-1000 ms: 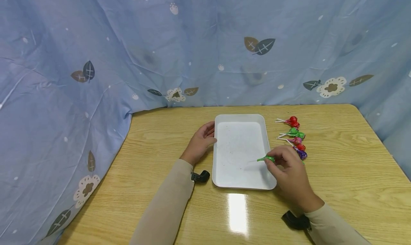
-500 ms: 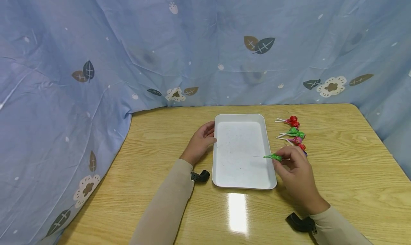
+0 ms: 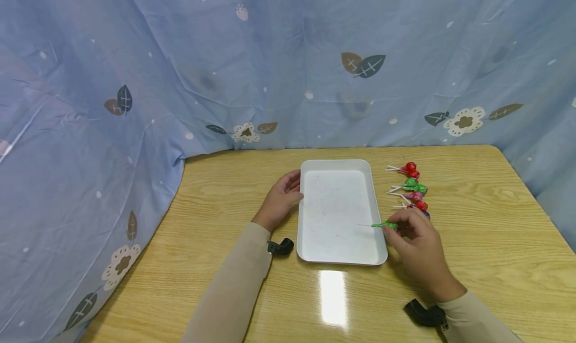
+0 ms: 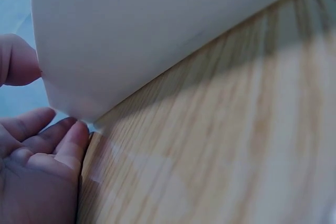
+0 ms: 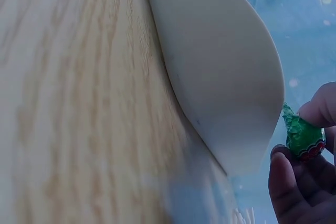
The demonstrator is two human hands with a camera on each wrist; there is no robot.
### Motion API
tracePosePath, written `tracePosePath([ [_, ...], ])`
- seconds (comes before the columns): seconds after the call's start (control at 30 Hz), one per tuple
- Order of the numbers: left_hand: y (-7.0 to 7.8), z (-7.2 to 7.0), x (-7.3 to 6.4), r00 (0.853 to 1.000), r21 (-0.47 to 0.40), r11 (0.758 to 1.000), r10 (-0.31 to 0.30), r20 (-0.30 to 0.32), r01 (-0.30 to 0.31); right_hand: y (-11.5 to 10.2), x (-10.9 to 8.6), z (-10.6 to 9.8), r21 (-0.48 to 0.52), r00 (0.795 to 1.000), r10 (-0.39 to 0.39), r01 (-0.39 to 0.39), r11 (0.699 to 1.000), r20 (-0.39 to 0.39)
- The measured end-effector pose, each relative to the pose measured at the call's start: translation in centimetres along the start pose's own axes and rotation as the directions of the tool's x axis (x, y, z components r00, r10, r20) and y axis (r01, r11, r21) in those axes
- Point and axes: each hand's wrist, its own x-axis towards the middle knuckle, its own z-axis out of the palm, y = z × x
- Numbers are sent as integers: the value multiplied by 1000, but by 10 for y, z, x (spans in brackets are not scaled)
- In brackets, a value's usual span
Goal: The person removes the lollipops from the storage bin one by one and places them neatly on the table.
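My right hand (image 3: 418, 250) pinches a green-wrapped lollipop (image 3: 388, 225) between thumb and fingertips, at the right rim of a white rectangular tray (image 3: 343, 259). Its thin stick points left over the tray floor. Close up in the right wrist view, the lollipop's green wrapper (image 5: 302, 134) has a red and dark band, and the tray's outer wall (image 5: 220, 72) stands beside it. At the tray's left side rests my left hand (image 3: 279, 200), relaxed fingers against the outer wall. The left wrist view has the thumb (image 4: 21, 60) touching the wall's edge (image 4: 105, 40).
Right of the tray, several lollipops lie in a column on the wooden table (image 3: 486, 223): red ones (image 3: 410, 167) farthest back, then green ones (image 3: 421, 188), a pink one (image 3: 416, 196), another red one, and a purple one partly behind my right hand. A blue patterned curtain (image 3: 288, 73) hangs behind.
My right hand has drawn the green lollipop rightward, from over the tray floor to its right rim, then slightly nearer to me. The left hand and tray have stayed put.
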Motion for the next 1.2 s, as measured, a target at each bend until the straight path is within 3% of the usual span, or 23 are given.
tracePosePath([
  [0.17,-4,-1,2,1000,5,1000,-5,-10,5,0,-2,-3,-22,1000,-4,4,1000,-7],
  [0.43,-26,-4,11,999,-12,1000,18,-49,-18,4,-3,-15,-127,998,-54,49,991,-33],
  [0.67,-23,-5,9,999,-18,1000,18,-28,-18,7,-5,-24,-173,996,-85,78,982,-34],
  [0.8,-20,-6,8,1000,-27,1000,11,-6,-11,9,-6,-29,-218,997,-74,69,973,-12],
  [1.0,-24,-5,9,1000,-26,1000,6,-30,-7,12,-10,-41,-311,995,-97,102,945,32],
  [1.2,-27,-4,10,999,-16,1000,26,-31,-27,14,-13,-50,-410,990,-66,112,905,125],
])
